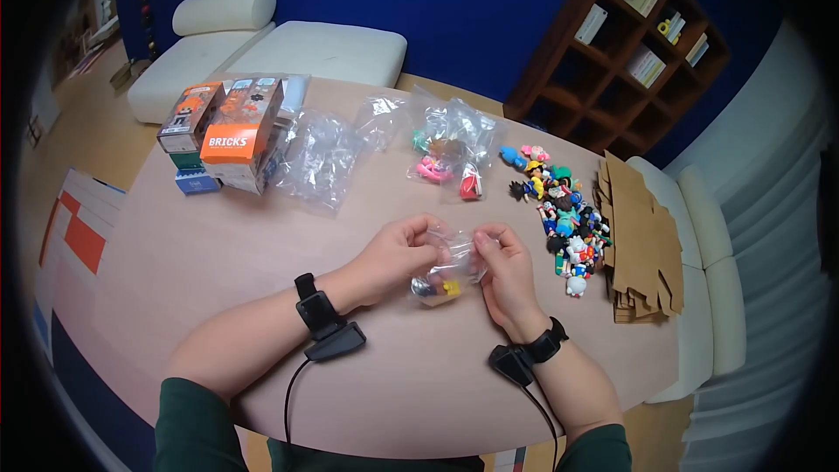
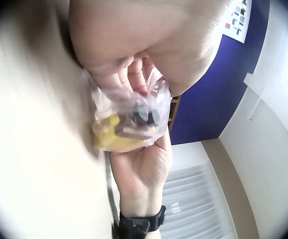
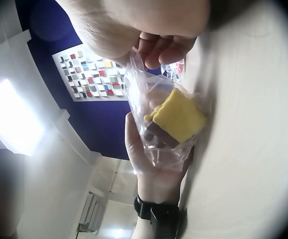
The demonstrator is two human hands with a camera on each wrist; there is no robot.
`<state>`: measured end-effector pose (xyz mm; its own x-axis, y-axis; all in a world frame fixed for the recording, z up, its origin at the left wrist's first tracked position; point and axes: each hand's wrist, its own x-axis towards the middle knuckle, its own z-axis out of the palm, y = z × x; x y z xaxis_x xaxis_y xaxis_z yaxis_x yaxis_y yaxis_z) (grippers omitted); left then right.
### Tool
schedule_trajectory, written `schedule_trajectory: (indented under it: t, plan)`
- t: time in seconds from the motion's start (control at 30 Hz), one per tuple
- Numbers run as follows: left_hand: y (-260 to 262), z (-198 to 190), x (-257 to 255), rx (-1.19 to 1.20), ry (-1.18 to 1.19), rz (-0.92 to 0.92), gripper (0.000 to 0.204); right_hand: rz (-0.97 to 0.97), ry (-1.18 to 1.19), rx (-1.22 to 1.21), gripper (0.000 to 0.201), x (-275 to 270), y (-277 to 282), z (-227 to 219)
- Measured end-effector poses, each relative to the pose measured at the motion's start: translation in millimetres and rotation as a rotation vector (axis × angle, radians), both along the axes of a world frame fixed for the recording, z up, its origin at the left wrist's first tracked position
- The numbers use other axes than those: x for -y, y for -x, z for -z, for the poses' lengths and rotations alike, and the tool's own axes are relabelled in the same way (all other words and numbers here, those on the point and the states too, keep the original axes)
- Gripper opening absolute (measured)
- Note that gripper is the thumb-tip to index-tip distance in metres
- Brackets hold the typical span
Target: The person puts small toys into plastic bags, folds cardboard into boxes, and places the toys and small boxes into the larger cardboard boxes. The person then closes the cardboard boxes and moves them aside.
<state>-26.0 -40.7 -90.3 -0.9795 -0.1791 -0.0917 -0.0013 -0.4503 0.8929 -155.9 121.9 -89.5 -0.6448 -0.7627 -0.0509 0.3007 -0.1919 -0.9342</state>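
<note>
While both hands [image 1: 398,253] pinch it, clear bag [image 1: 461,255] between them; yellow piece [image 3: 180,118] inside.

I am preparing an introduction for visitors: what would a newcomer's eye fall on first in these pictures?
Probably the clear bag with a yellow piece inside, held between the left hand and the right hand over the near part of the table. Next, perhaps, come the colourful toy figures heaped on the right, beside brown cardboard. The orange-fronted BRICKS box at the far left also stands out.
</note>
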Motion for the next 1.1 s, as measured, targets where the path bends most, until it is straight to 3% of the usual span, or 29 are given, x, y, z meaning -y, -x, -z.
schedule_trajectory:
  t: [0.1,0.17,0.27,0.87,1.1]
  plan:
    - [0.6,-1.3,-2.2,0.024,-0.111,0.035,0.024,-0.012,0.032,0.001,0.019,0.6,-4.8,-0.9]
    - [3.0,-3.5,-5.7,0.046,-0.075,-0.102,0.019,-0.034,0.029,0.005,0.021,3.1,-10.9,-5.5]
    - [1.4,-5.7,-8.7,0.015,-0.037,-0.149,0.016,0.000,0.015,-0.048,0.025,5.7,-12.1,-5.3]
    - [-1.2,-4.4,-11.0,0.004,0.136,-0.142,0.013,-0.113,-0.029,-0.066,0.013,-0.3,-3.5,3.6]
    - [-0.5,-1.5,-12.9,0.002,0.090,-0.137,0.015,-0.145,-0.025,-0.091,0.010,-2.2,-2.8,4.7]
